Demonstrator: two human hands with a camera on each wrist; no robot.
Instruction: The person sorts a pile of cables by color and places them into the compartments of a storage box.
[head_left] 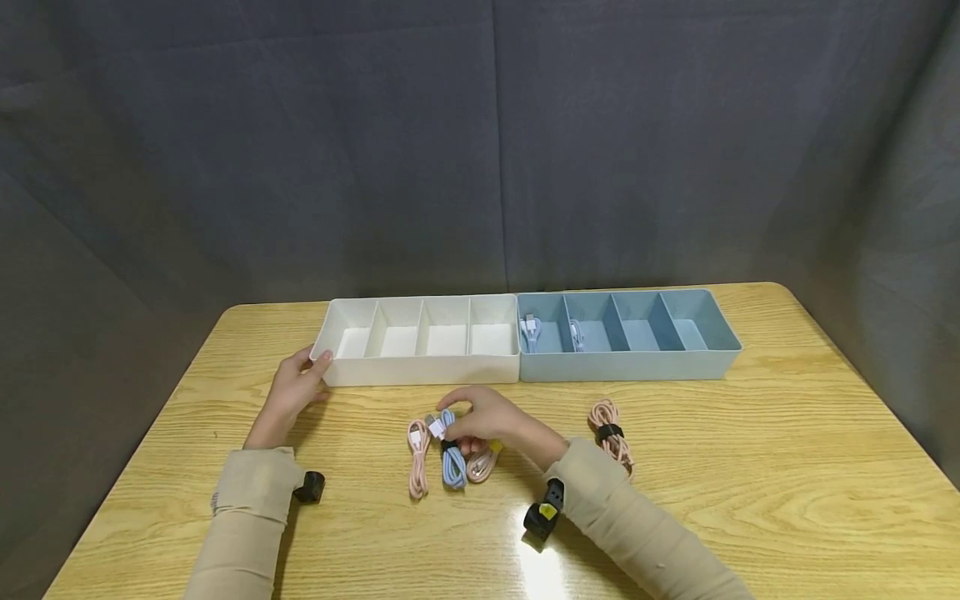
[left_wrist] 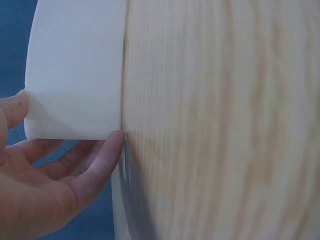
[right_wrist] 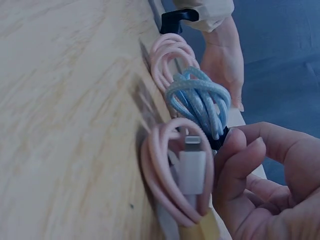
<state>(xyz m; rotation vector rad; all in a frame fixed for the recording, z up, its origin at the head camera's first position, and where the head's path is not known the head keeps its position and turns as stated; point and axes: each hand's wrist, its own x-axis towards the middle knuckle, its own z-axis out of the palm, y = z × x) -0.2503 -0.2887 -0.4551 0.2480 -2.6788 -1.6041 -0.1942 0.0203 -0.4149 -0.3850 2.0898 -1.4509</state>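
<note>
My left hand (head_left: 294, 387) grips the left end of the white divided box (head_left: 420, 371), its thumb at the rim and its other fingers along the end wall. In the left wrist view the little finger (left_wrist: 102, 165) touches the box's lower edge. My right hand (head_left: 487, 417) pinches a bundled blue charging cable (head_left: 453, 467) near its black strap. Left of it lies a pink cable (head_left: 417, 467) with a white plug. On its right another pink cable (head_left: 480, 467), with a yellow strap, is partly hidden by the right hand; its metal-tipped connector (right_wrist: 192, 165) shows in the right wrist view.
A blue divided box (head_left: 622, 367) adjoins the white one's right end; its two left compartments hold light-coloured cables (head_left: 531, 332). Farther right on the wooden table (head_left: 787, 467) lies a pink cable (head_left: 611, 429) with a black strap. Dark cloth (head_left: 495, 150) hangs behind.
</note>
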